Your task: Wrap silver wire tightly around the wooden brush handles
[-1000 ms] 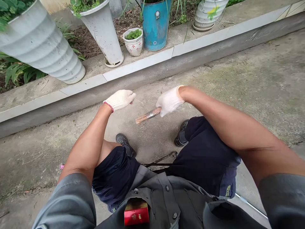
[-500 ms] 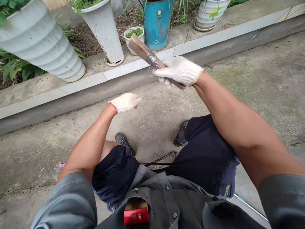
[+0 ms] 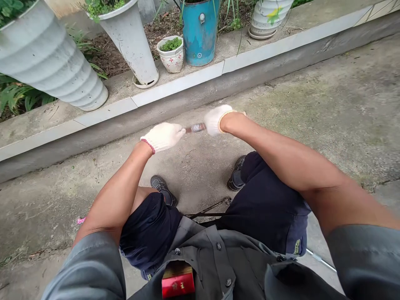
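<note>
The gloved right hand point(image 3: 218, 120) is gripping a stick point(image 3: 195, 128) wrapped in wire, holding it level above the concrete ground point(image 3: 203, 171). The gloved left hand point(image 3: 162, 136) is curling narrow at the stick's left end; whether it is gripping cannot be told. Flower pots point(image 3: 171, 56) are standing on the far ledge point(image 3: 178, 84).

White gloves point(image 3: 163, 136), blue bucket point(image 3: 199, 33), red-flowered white pot point(image 3: 171, 60), red box point(image 3: 178, 280), navy shorts point(image 3: 271, 208).

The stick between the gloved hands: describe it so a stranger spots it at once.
Find the grey kerb below the planters. Just in front, the right hand grips a brown stick reaching toward the left hand. Silvery wire binding separates it from the dark rod between the shoes.
</note>
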Tool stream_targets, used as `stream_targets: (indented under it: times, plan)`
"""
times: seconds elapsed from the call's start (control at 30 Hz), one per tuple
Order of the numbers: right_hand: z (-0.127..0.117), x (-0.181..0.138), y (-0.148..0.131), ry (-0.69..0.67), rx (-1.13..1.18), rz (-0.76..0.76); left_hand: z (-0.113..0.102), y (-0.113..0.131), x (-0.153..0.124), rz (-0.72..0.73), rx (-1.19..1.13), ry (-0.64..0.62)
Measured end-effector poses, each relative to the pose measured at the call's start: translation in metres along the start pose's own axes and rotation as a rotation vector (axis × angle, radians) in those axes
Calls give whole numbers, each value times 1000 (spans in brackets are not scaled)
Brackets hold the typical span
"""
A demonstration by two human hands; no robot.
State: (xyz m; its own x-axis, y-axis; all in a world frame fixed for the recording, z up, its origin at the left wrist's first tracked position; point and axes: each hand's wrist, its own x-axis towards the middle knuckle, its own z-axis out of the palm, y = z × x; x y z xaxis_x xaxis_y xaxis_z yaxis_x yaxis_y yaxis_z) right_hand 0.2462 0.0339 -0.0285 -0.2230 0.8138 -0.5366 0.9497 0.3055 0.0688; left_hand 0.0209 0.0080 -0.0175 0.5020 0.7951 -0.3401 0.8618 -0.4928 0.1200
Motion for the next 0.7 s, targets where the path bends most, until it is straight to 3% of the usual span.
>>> stream_targets:
  times: [0.07,0.13,0.37,0.47,0.57,0.63,0.7]
  plan:
    - [-9,8,9,168,81,102,3,6,1,17,-22,-30]
    - [-19,6,18,280,222,87,5,4,3,15,-75,-32]
    - [-38,-50,24,366,1069,-228,9,-40,11,-16,-273,-30]
    - [-36,-65,29,201,1139,-415,7,-55,11,-53,-344,25]
    - [-26,-64,28,-166,906,-530,2,-60,12,-95,-336,99]
    - [-15,-56,17,-372,661,-509,-2,-58,11,-119,-319,128]
    - [-3,-43,2,-438,416,-403,-5,-52,9,-130,-296,136]
